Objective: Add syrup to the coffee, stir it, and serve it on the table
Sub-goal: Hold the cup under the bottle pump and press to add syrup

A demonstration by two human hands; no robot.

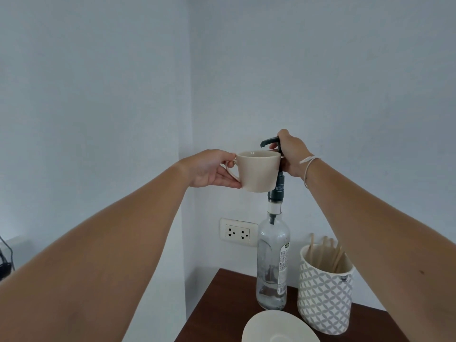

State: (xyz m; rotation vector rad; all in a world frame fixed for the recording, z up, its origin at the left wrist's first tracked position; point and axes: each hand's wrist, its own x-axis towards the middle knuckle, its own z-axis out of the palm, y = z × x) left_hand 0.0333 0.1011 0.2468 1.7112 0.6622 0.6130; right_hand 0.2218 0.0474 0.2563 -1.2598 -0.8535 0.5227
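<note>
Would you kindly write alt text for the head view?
A left hand holds a cream cup under the spout of a syrup bottle's pump, gripped by the right hand. Beside the bottle stand a patterned holder of stir sticks and a saucer.

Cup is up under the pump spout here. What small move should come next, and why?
Probably press the pump head down. The right hand already grips it, the left hand holds the cup by its handle with the rim just under the spout, and the syrup bottle stands upright on the table.
</note>
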